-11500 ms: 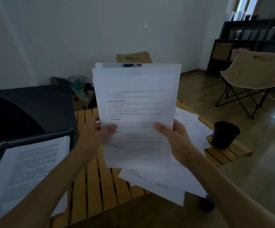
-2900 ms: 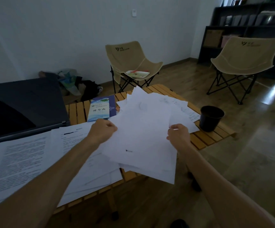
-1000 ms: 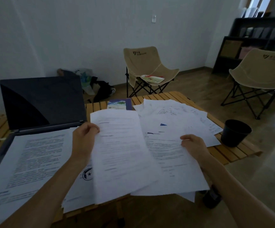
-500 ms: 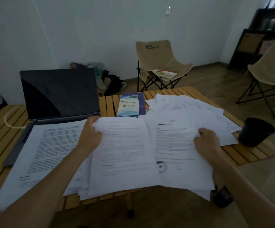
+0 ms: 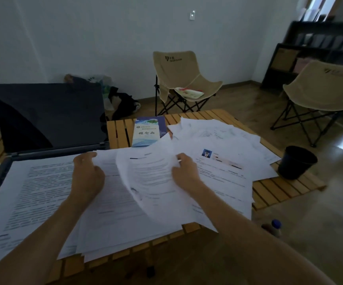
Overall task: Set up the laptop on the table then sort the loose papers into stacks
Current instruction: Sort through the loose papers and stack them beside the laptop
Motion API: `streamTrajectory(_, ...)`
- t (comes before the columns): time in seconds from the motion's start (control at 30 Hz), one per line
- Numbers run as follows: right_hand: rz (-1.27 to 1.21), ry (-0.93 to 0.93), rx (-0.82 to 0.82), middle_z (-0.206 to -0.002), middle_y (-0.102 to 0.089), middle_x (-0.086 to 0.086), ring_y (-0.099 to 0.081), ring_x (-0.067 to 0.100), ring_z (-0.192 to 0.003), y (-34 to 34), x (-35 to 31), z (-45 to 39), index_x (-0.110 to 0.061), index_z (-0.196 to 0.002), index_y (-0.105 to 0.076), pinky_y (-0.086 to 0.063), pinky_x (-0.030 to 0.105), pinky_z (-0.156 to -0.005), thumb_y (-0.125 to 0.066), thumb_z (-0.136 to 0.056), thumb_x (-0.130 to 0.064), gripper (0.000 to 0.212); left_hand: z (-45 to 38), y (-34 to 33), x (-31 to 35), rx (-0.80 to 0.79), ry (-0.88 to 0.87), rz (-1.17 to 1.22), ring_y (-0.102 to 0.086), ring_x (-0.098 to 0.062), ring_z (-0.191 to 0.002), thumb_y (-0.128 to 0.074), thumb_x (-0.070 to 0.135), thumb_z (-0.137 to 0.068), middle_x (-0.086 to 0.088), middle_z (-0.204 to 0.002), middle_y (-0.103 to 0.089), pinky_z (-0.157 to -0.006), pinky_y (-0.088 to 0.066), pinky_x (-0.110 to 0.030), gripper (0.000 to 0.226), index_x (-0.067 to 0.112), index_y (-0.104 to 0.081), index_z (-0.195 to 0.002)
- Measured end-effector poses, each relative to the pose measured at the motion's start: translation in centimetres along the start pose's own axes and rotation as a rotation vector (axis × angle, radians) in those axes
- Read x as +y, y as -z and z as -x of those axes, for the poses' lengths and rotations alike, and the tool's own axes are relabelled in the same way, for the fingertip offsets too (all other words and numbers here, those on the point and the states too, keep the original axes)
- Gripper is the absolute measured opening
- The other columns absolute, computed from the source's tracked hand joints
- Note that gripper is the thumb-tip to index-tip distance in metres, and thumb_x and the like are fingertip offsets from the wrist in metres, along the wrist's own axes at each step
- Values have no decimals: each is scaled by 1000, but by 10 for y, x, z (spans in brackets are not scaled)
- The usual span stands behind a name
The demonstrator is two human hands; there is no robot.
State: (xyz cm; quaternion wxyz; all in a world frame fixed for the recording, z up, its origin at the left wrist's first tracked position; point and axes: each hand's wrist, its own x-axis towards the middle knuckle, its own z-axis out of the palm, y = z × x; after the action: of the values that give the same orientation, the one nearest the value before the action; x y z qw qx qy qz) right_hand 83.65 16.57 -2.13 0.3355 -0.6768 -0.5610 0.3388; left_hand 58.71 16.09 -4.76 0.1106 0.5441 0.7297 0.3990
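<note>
Right hand (image 5: 184,171) pinched a printed sheet (image 5: 150,177) lifted over the papers (image 5: 224,171) on the table (image 5: 279,190); left hand (image 5: 87,175), fingers curled, gripped a neighbouring sheet's edge. Laptop (image 5: 47,118) stood open at left. Print too blurred to read.

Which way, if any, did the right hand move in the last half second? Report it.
Yes: the right hand moved left, nearer the blue booklet, pinching a sheet.

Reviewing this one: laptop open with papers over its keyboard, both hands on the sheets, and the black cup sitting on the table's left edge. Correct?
Not quite. In the head view the black plastic cup stands at the slatted wooden table's right edge, not the left. The open dark laptop has printed papers over its keyboard, and the left hand and right hand are on the sheets.
</note>
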Motion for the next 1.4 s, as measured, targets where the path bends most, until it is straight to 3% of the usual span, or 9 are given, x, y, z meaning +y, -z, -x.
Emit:
streamTrajectory(0.1, -34, -9, -67, -136, -54, 8, -49, 15, -101, -25, 4, 4, -15, -142, -44, -42, 22, -81, -48, -99, -5, 44, 0, 1, 13, 84, -255, -105, -55, -34, -108, -44, -7, -88, -18, -128, -53, -92, -45, -44, 36, 4, -59, -119)
streamTrajectory(0.3, 77, 1, 32, -132, -59, 3, -56, 17, -109, 4, 27, -2, -18, -141, -48, -49, 30, -91, -56, -98, -18, 43, 19, -32, 9, -567, -448, -592, -19, -18, -147, -36, 44, -101, 0, -162, -18, -120, -13, -37, 55, 25, -28, -152)
streamTrajectory(0.47, 770, 148, -328, -166, 9, 5, 5, 28, -153, 66, 76, 69, -16, -158, -2, -3, 47, -124, -45, -72, -89, 121, 20, -34, 6, -620, -384, -717, 0, -22, -150, -21, 42, -105, 0, -164, 0, -121, -1, -41, 55, 27, -9, -156)
streamTrajectory(0.57, 1071, 198, -480, -165, 11, 12, 8, 29, -153, 85, 87, 117, -9, -158, 3, -4, 46, -125, -49, -92, -64, 100, 23, -35, 7, -623, -371, -733, 1, -23, -150, -19, 39, -105, -1, -164, 1, -122, -2, -41, 54, 25, -8, -156)
streamTrajectory(0.73, 887, 198, -220, -122, -60, -3, -61, 10, -106, 129, 71, 119, -22, -124, -54, -53, 25, -89, -50, -102, -33, 25, 24, -29, 11, -618, -322, -648, -8, -23, -149, -29, 38, -105, -4, -163, -6, -122, -9, -37, 55, 22, -15, -155)
streamTrajectory(0.87, 721, 311, 60, -129, -61, -3, -61, 12, -110, 115, 49, 107, -25, -136, -49, -53, 33, -96, -45, -100, -8, 40, 21, -7, 34, -415, -196, -174, -36, -28, -138, -46, 27, -102, -12, -153, -37, -113, -27, -37, 48, 12, -38, -147)
streamTrajectory(1.03, 879, 728, -198, -146, -50, 6, -42, 25, -135, 26, 15, 111, -16, -139, -50, -29, 43, -116, -60, -89, -2, 53, 27, 31, 80, 44, -388, 97, -51, -21, -103, -43, 19, -102, -10, -115, -58, -86, -40, -36, 17, 25, -58, -106)
streamTrajectory(1.23, 741, 643, -365, -157, -35, 8, -29, 26, -144, -10, 24, 99, -20, -148, -40, -24, 53, -119, -52, -100, -32, 51, 48, -23, 17, -570, -457, -612, -8, -21, -150, -26, 42, -104, 0, -163, -10, -121, -8, -43, 53, 26, -20, -154)
streamTrajectory(1.4, 878, 477, -365, -167, -8, 2, -7, 20, -152, 62, 59, 101, -19, -158, -17, -3, 36, -121, -55, -96, -51, 79, 30, -21, -2, -661, -390, -697, -1, -20, -151, -22, 42, -105, 4, -164, -1, -121, -3, -44, 53, 31, -9, -155)
